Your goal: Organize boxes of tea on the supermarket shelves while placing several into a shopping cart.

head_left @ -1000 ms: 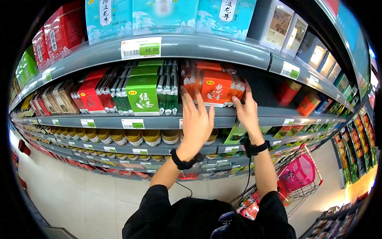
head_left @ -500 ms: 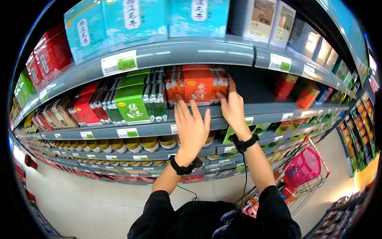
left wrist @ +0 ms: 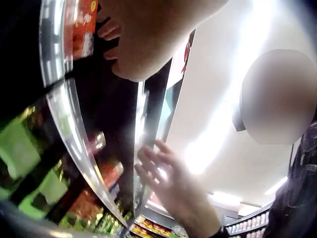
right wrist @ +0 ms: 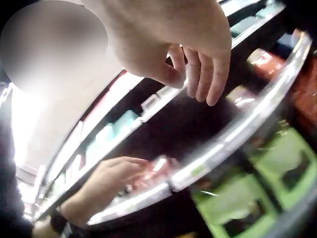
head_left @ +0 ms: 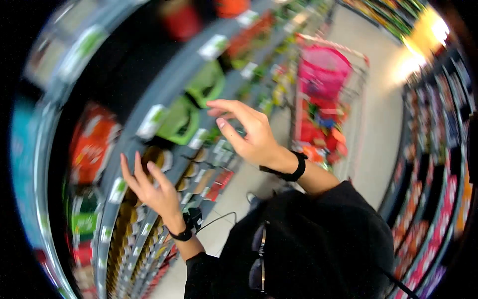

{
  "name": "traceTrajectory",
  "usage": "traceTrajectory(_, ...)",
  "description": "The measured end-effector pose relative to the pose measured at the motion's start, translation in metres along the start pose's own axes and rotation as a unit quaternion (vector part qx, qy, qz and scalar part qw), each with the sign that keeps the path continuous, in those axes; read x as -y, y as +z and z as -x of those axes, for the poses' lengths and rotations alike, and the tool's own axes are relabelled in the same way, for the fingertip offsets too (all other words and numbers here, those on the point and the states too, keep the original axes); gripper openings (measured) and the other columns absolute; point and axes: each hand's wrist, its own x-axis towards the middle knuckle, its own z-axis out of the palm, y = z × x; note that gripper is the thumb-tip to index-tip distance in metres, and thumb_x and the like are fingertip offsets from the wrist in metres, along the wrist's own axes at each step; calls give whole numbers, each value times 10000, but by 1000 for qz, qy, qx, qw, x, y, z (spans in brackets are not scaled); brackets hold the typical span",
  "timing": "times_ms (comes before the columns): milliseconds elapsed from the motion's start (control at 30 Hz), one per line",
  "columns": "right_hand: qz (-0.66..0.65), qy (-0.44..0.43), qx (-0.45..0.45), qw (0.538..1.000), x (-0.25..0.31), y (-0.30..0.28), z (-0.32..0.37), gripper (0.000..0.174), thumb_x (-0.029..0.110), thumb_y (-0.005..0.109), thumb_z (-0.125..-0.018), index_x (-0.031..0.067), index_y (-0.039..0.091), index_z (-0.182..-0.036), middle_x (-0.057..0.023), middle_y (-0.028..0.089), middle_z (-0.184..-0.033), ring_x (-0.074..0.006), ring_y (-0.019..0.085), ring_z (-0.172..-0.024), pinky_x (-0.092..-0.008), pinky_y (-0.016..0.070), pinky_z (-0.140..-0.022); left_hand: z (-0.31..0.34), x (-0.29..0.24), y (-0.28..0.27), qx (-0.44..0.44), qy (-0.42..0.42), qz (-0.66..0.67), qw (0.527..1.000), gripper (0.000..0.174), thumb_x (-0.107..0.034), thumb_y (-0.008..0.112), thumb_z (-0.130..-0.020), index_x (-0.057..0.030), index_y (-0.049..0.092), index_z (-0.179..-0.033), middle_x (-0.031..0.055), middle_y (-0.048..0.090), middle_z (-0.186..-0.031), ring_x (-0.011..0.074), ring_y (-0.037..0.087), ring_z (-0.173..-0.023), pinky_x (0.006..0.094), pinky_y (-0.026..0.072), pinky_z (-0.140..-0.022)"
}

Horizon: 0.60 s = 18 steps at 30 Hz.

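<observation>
We are seeing the right hand [head_left: 249, 132] leaving the orange pack [head_left: 91, 149]: half a second ago it was resting at the pack's end, and now it is hovering out before the green packages [head_left: 181, 119] lower down, thumb and fingers apart, gripping nothing. The left hand [head_left: 157, 192] is staying nearer, its fingers lying spread before the shelf [head_left: 179, 82], seemingly clear of the pack. That pack is sitting on the shelf beside the green pack [head_left: 84, 219]. We are judging its handling as finished for now, since neither hand is holding it.
</observation>
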Motion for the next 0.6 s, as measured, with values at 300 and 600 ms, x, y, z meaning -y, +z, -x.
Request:
traceTrajectory(300, 387, 419, -219, 791, -195, -340, 307, 252, 137, 665, -912, 26, 650, -1138, -109, 729, -928, -189, 714, -808, -345, 561, -719, 121, -116, 106, 447, 50, 202, 870, 224, -26, 592, -931, 44, 654, -1134, 187, 644, -1228, 349, 645, -1111, 403, 509, -939)
traceTrajectory(600, 258, 655, -45, 709, -330, -325, 444, 1067, 287, 927, -608, 86, 349, -1483, -243, 634, -1249, -383, 623, -1160, -432, 496, -991, 148, -199, 137, 580, 75, 194, 788, 223, -36, 615, -923, 26, 660, -1133, 200, 671, -1114, 384, 666, -1020, 425, 525, -880)
